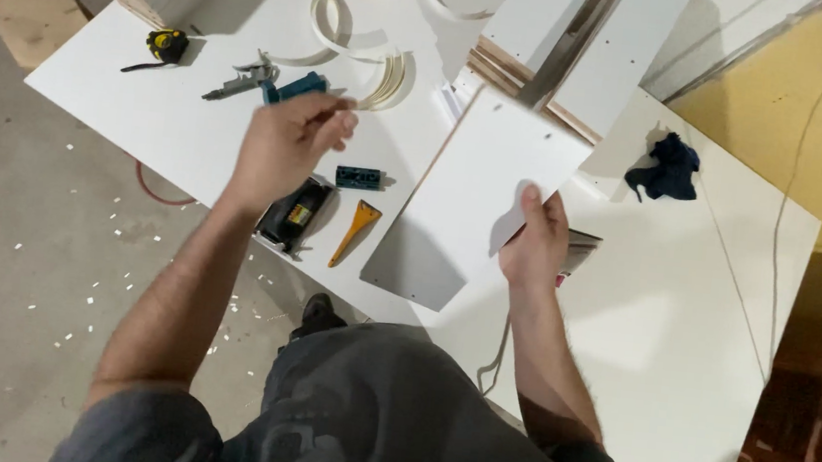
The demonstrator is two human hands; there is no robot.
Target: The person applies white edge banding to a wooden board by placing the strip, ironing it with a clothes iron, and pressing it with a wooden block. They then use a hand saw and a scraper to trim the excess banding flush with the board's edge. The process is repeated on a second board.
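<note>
Panel: a flat white rectangular board (480, 192) with a thin brownish core showing along its left edge and two small drilled holes near its upper right side.
Panel position: it was held above the white worktable (684, 318), tilted so that its lower part cast a grey shadow on the table.
Panel axis: its long axis ran from the lower left, near the person's body, up to the upper right, toward the stacked white boards (570, 35); one corner pointed down at the person.
Right hand: the right hand (535, 243) gripped the panel at its right edge, thumb on top of the face, fingers hidden beneath.
Left hand: the left hand (284, 143) was raised above the tools, fingers curled and pinched together; whether it held anything small could not be told.
Near the left hand: a blue-handled tool (294, 87), a grey metal air gun (239, 82), curls of white edge banding (368, 56), a small dark blue block (358, 177), an orange scraper (357, 231) and a black power tool (294, 215) lay on the table.
Further off: a yellow tape measure (166, 44) sat at the left, a dark blue rag (668, 167) at the right.
</note>
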